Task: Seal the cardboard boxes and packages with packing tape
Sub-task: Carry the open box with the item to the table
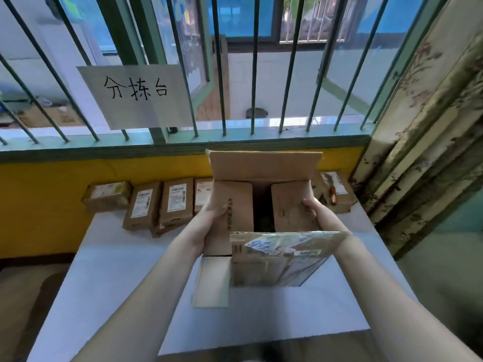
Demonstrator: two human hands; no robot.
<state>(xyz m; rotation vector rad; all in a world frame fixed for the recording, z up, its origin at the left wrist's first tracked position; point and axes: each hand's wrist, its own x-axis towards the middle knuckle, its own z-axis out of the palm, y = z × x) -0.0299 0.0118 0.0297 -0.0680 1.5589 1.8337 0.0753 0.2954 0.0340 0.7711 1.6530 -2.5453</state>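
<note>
Two grips, left hand, right hand, clasping opposite sides, cardboard box between them

A single wide-angle view looks out from the person's head, facing forward and down across the counter. It sits close above the box, with the left hand and right hand near mid-frame. The upper half takes in the barred window beyond the counter's far end, and straight lines bow toward the edges.
</note>
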